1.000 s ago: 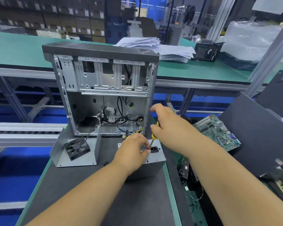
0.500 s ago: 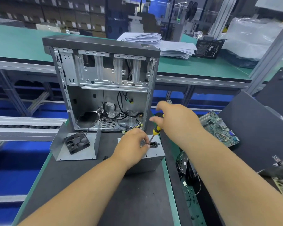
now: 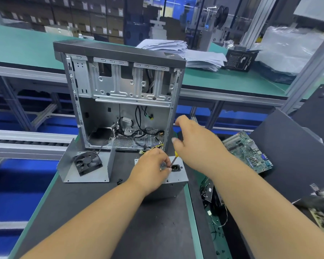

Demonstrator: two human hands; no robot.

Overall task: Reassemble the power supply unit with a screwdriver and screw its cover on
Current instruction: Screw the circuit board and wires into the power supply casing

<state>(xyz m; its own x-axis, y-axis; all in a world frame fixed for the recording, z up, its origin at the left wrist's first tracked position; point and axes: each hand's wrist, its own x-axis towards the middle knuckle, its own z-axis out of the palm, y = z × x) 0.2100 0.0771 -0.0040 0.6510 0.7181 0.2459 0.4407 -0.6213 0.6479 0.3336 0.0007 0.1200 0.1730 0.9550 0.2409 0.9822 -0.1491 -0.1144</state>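
Right hand (image 3: 198, 144) raised slightly, fingers grasping mostly hidden screwdriver (image 3: 174, 159), left hand (image 3: 150, 168) fingers pinching unclear part on power supply (image 3: 178, 177)

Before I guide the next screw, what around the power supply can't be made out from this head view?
- Screwdriver tip and screw: hidden by the left hand.
- Screwdriver handle: mostly covered by the right hand.
- Power supply unit top: half hidden under the left hand; its cover seam can't be judged.
- Small black bits on the mat: too small to identify.
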